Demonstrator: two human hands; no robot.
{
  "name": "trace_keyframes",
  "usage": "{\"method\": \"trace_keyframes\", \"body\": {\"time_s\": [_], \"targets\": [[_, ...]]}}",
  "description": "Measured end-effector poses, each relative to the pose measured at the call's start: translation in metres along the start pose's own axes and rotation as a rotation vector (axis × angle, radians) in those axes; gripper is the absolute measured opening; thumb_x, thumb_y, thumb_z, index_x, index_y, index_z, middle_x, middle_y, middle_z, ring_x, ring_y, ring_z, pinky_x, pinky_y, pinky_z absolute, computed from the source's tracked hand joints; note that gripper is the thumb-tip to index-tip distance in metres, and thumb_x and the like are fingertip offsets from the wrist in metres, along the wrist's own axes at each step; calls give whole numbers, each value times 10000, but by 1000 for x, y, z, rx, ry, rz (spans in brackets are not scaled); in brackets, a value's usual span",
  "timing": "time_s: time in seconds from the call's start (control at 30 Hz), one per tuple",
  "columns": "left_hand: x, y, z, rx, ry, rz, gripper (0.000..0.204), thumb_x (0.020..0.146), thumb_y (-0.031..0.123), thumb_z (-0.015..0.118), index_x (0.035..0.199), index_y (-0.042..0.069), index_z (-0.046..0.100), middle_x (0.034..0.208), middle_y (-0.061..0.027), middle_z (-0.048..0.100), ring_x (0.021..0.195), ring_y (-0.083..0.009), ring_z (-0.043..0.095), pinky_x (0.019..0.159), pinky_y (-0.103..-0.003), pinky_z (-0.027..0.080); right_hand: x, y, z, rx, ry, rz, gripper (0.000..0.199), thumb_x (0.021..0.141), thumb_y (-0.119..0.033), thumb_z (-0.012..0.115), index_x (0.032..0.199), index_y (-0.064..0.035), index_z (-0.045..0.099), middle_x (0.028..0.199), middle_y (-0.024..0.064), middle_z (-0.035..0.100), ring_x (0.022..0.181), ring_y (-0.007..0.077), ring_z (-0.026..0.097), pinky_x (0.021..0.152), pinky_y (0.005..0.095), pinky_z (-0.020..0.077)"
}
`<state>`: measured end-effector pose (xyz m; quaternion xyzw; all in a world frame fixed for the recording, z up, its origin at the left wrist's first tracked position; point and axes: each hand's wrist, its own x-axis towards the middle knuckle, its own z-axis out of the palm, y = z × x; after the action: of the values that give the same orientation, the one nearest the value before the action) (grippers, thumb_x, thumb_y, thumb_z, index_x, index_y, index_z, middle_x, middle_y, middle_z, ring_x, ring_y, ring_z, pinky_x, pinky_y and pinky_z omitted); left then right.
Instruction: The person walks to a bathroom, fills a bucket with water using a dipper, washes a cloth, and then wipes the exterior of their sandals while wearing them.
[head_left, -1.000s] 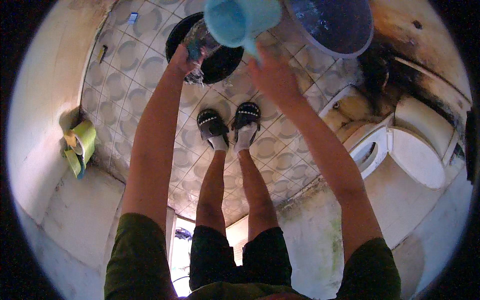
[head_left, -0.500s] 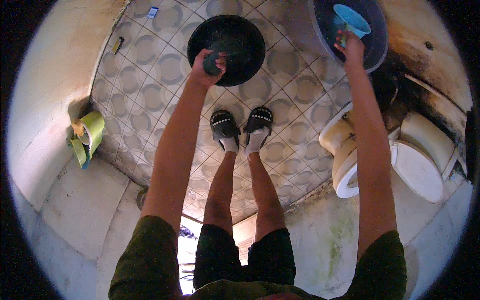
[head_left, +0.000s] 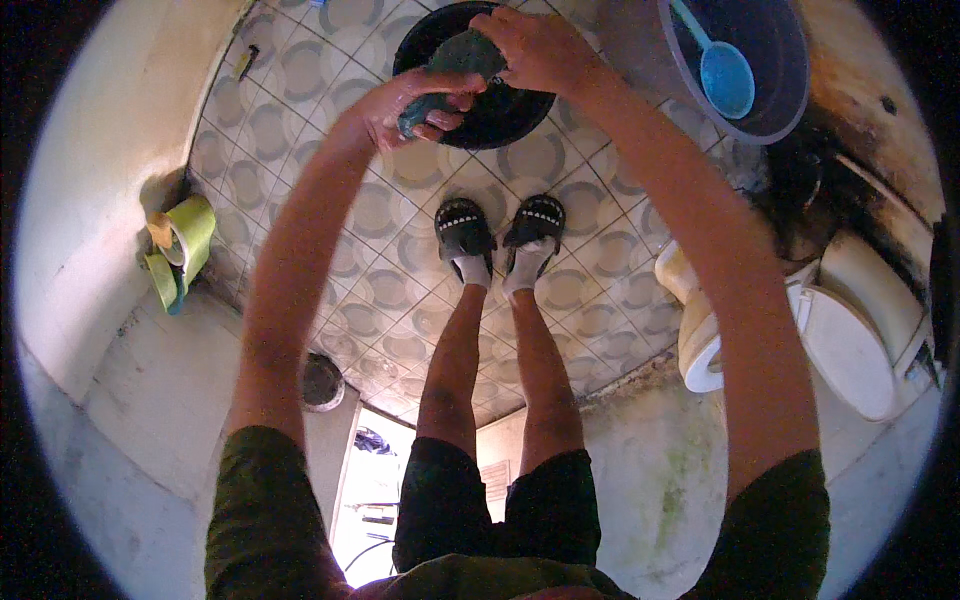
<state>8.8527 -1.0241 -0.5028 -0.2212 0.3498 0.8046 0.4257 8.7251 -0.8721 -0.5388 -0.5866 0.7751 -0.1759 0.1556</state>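
While over the black basin [head_left: 500,110], teal cloth [head_left: 455,65] clasped between left grip [head_left: 415,100] and right grip [head_left: 535,50].

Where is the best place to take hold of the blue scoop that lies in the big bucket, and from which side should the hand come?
Probably by its handle, coming from above. The blue scoop lies in the bucket, bowl low and the thin handle slanting up toward the rim on the person's left. The handle's upper end looks free, while the bucket's wall shuts off the sides. The right hand is the nearer one.

Both hands [head_left: 480,75] grip a green cloth [head_left: 450,70] over a black basin [head_left: 500,110].
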Motion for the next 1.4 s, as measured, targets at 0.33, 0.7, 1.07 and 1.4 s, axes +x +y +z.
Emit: {"method": "trace_keyframes", "body": {"time_s": [0.33,0.7,1.07,1.4], "targets": [[42,-9,-28,1710,918,214,287,754,257,547,976,75,552,859,-186,624,773,-356,610,649,-450,499,31,-10,5,-24,-355,218,308,630,-283,593,831,-56,648,788,187,635,756,347,620,716,441,507],[-7,3,-3,-122,269,255,163,864,223,468,830,66,494,584,-23,459,436,-115,429,335,-235,372,-14,-33,-29,129,344,38,680,739,-174,664,1327,-167,322,1300,154,325,1121,380,422,908,422,396],[-30,37,19,-177,-97,-15,250,856,219,496,649,86,455,499,43,355,376,-69,338,280,-205,308,28,-34,-85,-96,-3,-80,413,677,-253,640,1035,-91,517,840,149,562,775,320,576,630,417,466],[41,-3,-31,1872,802,422,250,744,269,544,815,33,587,764,-194,620,743,-387,596,612,-475,490,29,-13,-20,-161,-469,191,262,736,-266,559,830,-25,599,811,167,606,744,306,597,629,436,488]]}}
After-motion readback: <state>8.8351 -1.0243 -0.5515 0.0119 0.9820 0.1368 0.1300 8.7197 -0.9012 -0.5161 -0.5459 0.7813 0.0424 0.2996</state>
